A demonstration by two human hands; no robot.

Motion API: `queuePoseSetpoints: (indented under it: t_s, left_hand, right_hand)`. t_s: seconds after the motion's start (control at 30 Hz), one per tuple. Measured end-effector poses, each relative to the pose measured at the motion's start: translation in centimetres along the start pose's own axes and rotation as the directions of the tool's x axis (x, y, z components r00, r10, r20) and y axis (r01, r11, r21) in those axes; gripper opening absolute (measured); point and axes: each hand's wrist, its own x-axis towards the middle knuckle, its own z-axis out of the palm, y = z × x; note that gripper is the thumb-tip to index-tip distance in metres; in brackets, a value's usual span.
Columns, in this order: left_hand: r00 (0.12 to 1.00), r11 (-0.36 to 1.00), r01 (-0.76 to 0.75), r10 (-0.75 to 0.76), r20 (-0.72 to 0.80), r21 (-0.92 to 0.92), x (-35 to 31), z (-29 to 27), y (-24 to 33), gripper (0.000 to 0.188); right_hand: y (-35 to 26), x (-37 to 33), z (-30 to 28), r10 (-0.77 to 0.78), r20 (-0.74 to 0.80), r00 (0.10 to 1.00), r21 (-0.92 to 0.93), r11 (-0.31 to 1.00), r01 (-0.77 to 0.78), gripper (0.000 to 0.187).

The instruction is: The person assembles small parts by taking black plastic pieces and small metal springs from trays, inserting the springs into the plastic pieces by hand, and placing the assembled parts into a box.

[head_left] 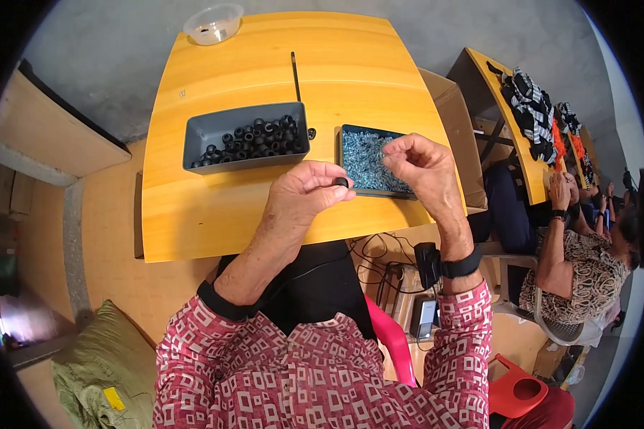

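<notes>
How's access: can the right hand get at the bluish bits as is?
Probably yes: the right hand is over the open-topped tray, with nothing visible between it and the bluish bits.

Taken from the desk's middle, a bin with beads in it lies at nine o'clock, a tray with small pieces in it at four, one loose bead between them. A stick lies at twelve, a tub at eleven by the far edge. The left hand is at six, the right hand over the tray's right side. Off the desk, a carton stands at three, a second desk bearing cloth beyond it, a sack at seven.
</notes>
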Motion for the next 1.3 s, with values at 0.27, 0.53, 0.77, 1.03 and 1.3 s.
queuePoseSetpoints:
  t_s: [0.27,0.53,0.77,1.03,1.3]
  left_hand:
    - [0.996,0.996,-0.003,0.01,0.084,-0.087,-1.1,0.9,-0.2,0.025]
    - [0.993,0.991,0.031,-0.015,0.121,-0.129,-1.8,2.2,0.1,0.024]
    - [0.997,0.995,0.011,-0.004,0.078,-0.097,-1.6,2.4,0.3,0.021]
    - [0.995,0.992,0.022,-0.01,0.095,-0.125,-1.6,1.6,0.1,0.016]
    - [0.994,0.986,0.014,0.004,0.11,-0.167,-1.9,1.2,0.1,0.015]
  right_hand:
    - [-2.6,-3.4,0.8,-0.1,0.037,0.994,0.161,0.983,0.093,0.014]
    - [-2.3,-4.2,1.5,-0.195,0.021,0.981,0.068,0.979,0.193,0.014]
    - [-2.9,-4.8,2.1,-0.365,0.091,0.927,-0.147,0.915,0.375,0.012]
    - [-2.6,-5.0,2.7,-0.359,0.071,0.931,-0.125,0.923,0.365,0.011]
    - [-2.5,-5.3,3.0,-0.275,0.004,0.961,0.027,0.961,0.275,0.016]
